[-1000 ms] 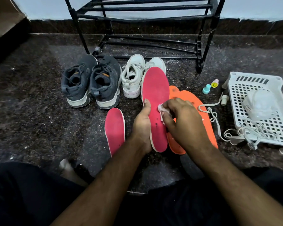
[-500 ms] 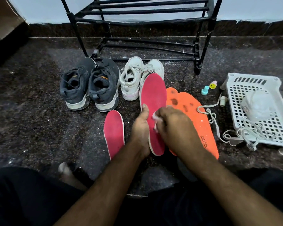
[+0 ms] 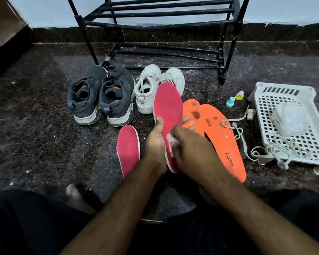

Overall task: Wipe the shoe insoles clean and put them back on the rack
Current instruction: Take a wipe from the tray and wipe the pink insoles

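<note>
My left hand [image 3: 156, 142] grips a pink insole [image 3: 168, 105] by its left edge, holding it raised with the toe pointing away, fingers wrapped behind it. My right hand [image 3: 190, 150] pinches a small white wipe [image 3: 170, 139] and presses it onto the lower half of that insole. A second pink insole [image 3: 127, 150] lies on the floor to the left. Two orange insoles [image 3: 219, 137] with dark stains lie on the floor to the right. The black shoe rack [image 3: 160, 21] stands at the back against the wall.
Dark grey sneakers [image 3: 99, 96] and white sneakers [image 3: 149, 87] stand in front of the rack. At right sits a white plastic basket [image 3: 261, 115] holding a plastic bag and white laces [image 3: 241, 137] that spill onto the floor. Two small bottles [image 3: 234, 99] stand beside it.
My right hand with the wipe has slid down the pink insole toward its heel. The stained toe parts of the orange insoles have come into view.
</note>
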The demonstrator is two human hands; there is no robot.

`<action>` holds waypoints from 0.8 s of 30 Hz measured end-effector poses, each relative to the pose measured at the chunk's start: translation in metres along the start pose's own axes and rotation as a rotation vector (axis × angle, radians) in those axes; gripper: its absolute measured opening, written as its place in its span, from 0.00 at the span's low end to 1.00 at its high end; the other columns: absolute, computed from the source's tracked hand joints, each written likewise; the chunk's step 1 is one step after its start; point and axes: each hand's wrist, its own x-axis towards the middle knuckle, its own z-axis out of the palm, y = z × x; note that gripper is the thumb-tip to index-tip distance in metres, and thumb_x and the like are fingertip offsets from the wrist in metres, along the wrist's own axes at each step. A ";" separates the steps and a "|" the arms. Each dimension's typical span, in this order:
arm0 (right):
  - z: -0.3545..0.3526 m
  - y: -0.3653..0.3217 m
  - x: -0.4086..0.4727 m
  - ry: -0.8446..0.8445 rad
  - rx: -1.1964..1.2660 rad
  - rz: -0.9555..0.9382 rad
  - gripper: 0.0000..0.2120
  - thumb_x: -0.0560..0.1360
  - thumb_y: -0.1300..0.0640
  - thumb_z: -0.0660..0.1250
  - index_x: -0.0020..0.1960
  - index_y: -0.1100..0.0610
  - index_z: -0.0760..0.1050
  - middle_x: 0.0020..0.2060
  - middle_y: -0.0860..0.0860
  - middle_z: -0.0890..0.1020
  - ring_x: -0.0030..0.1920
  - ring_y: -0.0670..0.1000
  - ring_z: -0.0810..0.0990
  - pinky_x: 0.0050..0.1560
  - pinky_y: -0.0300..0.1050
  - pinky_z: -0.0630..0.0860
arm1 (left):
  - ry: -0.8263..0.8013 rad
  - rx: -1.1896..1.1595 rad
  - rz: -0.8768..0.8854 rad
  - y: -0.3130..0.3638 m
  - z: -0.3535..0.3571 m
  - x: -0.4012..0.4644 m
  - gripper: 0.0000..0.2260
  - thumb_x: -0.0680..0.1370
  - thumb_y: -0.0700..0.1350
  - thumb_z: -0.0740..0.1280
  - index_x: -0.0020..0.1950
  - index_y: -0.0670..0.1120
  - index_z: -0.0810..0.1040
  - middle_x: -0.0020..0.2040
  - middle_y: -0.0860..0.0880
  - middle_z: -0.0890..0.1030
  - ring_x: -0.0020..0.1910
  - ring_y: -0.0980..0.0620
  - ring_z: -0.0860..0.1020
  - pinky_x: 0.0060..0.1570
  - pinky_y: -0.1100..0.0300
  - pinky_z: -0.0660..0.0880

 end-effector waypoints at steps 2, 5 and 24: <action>0.001 -0.008 -0.019 -0.088 0.031 -0.066 0.04 0.76 0.60 0.62 0.50 0.55 0.69 0.44 0.55 0.80 0.45 0.61 0.77 0.40 0.54 0.71 | 0.022 0.009 0.019 0.003 -0.006 0.005 0.38 0.80 0.69 0.44 0.74 0.43 0.71 0.70 0.42 0.76 0.65 0.44 0.77 0.54 0.50 0.78; 0.001 -0.004 -0.021 -0.074 0.041 -0.068 0.05 0.76 0.59 0.62 0.51 0.55 0.70 0.44 0.54 0.80 0.46 0.60 0.77 0.43 0.55 0.72 | -0.004 0.004 -0.001 0.000 -0.002 0.003 0.37 0.80 0.69 0.44 0.74 0.43 0.71 0.70 0.40 0.75 0.61 0.45 0.79 0.51 0.52 0.79; -0.001 0.028 0.013 0.091 -0.033 -0.035 0.08 0.74 0.55 0.63 0.53 0.52 0.75 0.46 0.52 0.82 0.48 0.58 0.78 0.48 0.55 0.75 | 0.044 0.027 -0.051 -0.013 0.003 0.001 0.24 0.82 0.60 0.57 0.55 0.42 0.82 0.49 0.40 0.84 0.49 0.44 0.81 0.58 0.51 0.74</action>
